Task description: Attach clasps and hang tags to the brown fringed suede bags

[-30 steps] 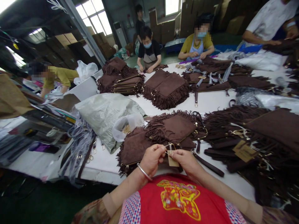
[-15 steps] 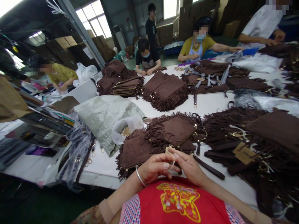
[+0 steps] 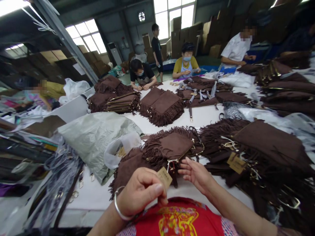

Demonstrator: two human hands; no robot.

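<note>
My left hand [image 3: 142, 191], with a silver bangle at the wrist, is raised with its fingers curled in; whatever they may hold is hidden. Just beyond its knuckles is a tan paper tag [image 3: 164, 177], whose white string [image 3: 169, 163] runs up to gold hardware on a brown fringed bag [image 3: 176, 144]. I cannot tell whether the hand touches the tag. To the right, my right hand [image 3: 197, 174] is open, fingers stretched toward the bag's hardware and strap. Another brown bag [image 3: 130, 170] lies beneath on the left.
A clear plastic bag of tags [image 3: 110, 154] and a grey-green plastic sheet [image 3: 91, 134] lie left, near wrapped straps [image 3: 59, 177]. More fringed bags [image 3: 268, 141] are heaped right and stacked [image 3: 162, 105] farther back. Several people work across the table.
My hands were together at the tag's string; now they are apart, left hand nearer me and right hand opened. The tag hangs by the bag's hardware. The view has shifted right.
</note>
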